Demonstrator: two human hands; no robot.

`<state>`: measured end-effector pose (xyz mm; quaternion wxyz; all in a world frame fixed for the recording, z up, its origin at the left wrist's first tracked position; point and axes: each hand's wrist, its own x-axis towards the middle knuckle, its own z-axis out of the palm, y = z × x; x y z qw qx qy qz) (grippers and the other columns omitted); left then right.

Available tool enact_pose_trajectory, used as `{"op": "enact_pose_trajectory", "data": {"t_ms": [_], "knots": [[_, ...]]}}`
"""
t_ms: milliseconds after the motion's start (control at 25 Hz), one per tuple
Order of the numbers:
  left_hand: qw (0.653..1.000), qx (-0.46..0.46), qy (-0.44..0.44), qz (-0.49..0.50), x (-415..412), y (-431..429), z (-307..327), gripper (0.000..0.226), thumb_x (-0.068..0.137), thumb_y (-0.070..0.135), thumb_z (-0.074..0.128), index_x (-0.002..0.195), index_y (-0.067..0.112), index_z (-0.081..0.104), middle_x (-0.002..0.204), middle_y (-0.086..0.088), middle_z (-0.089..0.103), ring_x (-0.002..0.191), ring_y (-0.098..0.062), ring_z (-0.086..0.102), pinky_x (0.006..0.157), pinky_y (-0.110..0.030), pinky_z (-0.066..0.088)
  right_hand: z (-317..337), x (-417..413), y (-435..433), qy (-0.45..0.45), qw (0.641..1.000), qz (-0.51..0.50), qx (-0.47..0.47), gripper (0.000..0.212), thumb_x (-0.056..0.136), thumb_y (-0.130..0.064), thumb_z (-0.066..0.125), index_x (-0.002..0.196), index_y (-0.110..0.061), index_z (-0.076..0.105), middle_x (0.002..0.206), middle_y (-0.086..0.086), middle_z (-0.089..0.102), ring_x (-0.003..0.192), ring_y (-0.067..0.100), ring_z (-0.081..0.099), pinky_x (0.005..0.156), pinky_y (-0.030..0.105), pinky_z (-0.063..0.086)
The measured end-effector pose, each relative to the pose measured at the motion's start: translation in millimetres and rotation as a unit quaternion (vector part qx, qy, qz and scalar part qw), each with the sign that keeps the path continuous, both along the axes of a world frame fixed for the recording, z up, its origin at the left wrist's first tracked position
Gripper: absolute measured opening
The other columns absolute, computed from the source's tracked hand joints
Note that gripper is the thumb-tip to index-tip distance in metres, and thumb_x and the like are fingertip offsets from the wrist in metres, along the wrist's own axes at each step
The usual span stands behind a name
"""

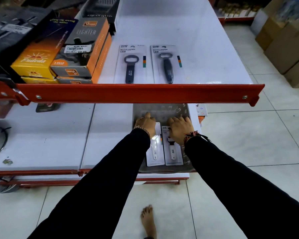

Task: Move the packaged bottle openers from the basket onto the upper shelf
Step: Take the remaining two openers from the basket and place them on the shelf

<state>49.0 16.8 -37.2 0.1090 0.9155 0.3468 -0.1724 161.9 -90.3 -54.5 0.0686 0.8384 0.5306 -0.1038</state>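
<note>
Two packaged bottle openers with white handles lie flat in the basket (183, 109), side by side and touching along their long edges: the left packet (155, 152) and the right packet (173, 152). The long axis of each runs from the near rim of the basket toward its far wall, with the header end farther from the person. The header end of the left packet is covered by the left hand (145, 124), and that of the right packet by the right hand (179, 129); each packet is thus reached by the hand directly above it, with no crossing needed. Both hands are laid palm down with fingers curled toward the far wall of the basket. Whether either grip is closed on its card cannot be told, since the fingertips are hidden. The basket is set on the lower shelf (41, 144), directly beneath the red front lip of the upper shelf (179, 28). On that upper shelf, two dark-handled packets (130, 66) (167, 66) are already laid just behind the lip, above the basket. The coming lift is judged to need the packets drawn back toward the person first, so that the lip is cleared.
</note>
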Motion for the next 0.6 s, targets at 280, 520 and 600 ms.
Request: {"op": "enact_pose_trajectory", "data": {"t_ms": [280, 520, 600], "knots": [[0.998, -0.023, -0.052, 0.031, -11.5, -7.0, 26.4, 0.033, 0.092, 0.006, 0.049, 0.123, 0.009, 0.061, 0.125, -0.016, 0.066, 0.117, -0.034, 0.061, 0.100, -0.036, 0.047, 16.9, 0.0, 7.5, 0.011, 1.000, -0.028, -0.006, 0.041, 0.084, -0.027, 0.046, 0.119, -0.013, 0.063, 0.132, 0.013, 0.053, 0.122, 0.036, 0.045, 0.099, 0.042, 0.033], [0.994, 0.031, -0.100, 0.010, -40.2, -35.0, 65.9, 0.035, 0.092, 0.007, 0.047, 0.125, 0.010, 0.058, 0.122, -0.015, 0.068, 0.115, -0.035, 0.061, 0.098, -0.037, 0.046, 68.9, -8.3, -32.2, 0.105, 0.992, -0.012, 0.068, 0.035, 0.090, -0.015, 0.042, 0.119, -0.006, 0.059, 0.107, 0.017, 0.057, 0.091, 0.033, 0.052, 0.073, 0.036, 0.042], [0.990, 0.058, -0.131, 0.003, -50.9, -48.8, 83.4, 0.035, 0.090, 0.006, 0.049, 0.123, 0.009, 0.059, 0.120, -0.015, 0.068, 0.111, -0.035, 0.063, 0.095, -0.039, 0.048, 88.8, -21.1, -52.1, 0.110, 0.989, -0.001, 0.100, 0.039, 0.088, -0.009, 0.043, 0.124, -0.009, 0.054, 0.094, 0.016, 0.057, 0.082, 0.033, 0.056, 0.066, 0.034, 0.041]]}}
